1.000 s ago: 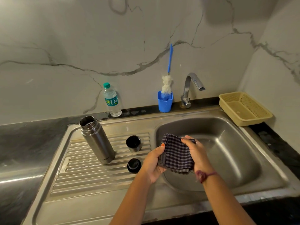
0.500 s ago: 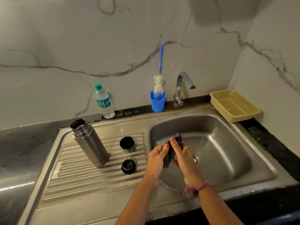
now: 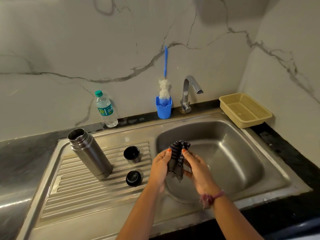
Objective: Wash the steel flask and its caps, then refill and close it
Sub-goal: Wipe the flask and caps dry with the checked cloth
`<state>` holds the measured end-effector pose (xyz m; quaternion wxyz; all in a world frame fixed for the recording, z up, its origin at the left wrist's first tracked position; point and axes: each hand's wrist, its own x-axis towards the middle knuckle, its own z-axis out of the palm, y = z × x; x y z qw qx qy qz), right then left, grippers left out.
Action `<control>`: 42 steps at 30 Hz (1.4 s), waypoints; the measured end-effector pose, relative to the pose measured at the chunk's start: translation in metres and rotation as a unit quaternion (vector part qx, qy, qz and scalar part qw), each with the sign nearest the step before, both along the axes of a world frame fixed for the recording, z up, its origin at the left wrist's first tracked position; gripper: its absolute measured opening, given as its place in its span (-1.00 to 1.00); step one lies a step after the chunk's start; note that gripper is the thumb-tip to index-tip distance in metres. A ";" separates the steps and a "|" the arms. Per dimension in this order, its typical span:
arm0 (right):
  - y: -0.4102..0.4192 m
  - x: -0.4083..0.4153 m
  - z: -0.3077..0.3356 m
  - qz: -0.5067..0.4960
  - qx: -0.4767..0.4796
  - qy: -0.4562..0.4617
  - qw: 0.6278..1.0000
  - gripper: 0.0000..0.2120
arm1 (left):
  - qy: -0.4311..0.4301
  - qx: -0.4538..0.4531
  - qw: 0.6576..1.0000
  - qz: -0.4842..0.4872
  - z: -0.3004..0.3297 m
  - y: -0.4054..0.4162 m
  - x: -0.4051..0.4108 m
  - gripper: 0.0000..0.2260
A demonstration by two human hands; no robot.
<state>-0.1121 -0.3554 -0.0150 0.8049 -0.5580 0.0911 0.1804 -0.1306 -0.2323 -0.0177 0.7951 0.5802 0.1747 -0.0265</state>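
The steel flask (image 3: 90,154) stands uncapped on the ribbed drainboard (image 3: 72,187), left of the basin. Its cup-shaped cap (image 3: 132,154) sits mouth up beside it, and the black stopper cap (image 3: 133,178) lies nearer me. Over the basin's left edge, my left hand (image 3: 160,168) and my right hand (image 3: 194,168) together grip a bunched dark checked cloth (image 3: 178,157) between them. Both hands are apart from the flask and caps.
A plastic water bottle (image 3: 106,110) stands against the wall behind the drainboard. A blue holder (image 3: 163,108) with a bottle brush (image 3: 164,84) stands left of the tap (image 3: 189,91). A beige basket (image 3: 245,110) sits at the back right. The sink basin (image 3: 233,161) holds nothing else.
The cloth, held spread out a second ago, is now bunched up between both hands, which have come closer together over the basin. The flask and caps have not moved.
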 end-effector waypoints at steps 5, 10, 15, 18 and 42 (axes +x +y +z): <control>-0.008 0.006 -0.002 -0.020 0.035 0.037 0.999 -0.73 | 0.002 -0.037 0.999 0.006 0.003 0.001 0.004 -0.74; -0.019 0.015 0.001 -0.051 0.057 0.074 0.994 -0.80 | 0.065 -0.134 0.988 0.035 -0.007 0.002 0.012 -0.72; -0.044 0.029 0.008 -0.083 0.101 0.118 0.984 -0.74 | 0.103 -0.273 0.954 0.070 -0.017 0.000 0.025 -0.63; -0.068 0.042 0.005 -0.108 0.073 0.121 0.984 -0.72 | 0.085 -0.294 0.950 0.057 -0.022 -0.001 0.036 -0.63; -0.265 0.134 0.019 -0.184 -0.402 -0.202 0.874 -0.78 | -0.201 0.404 0.888 -0.094 0.044 -0.167 0.232 -0.77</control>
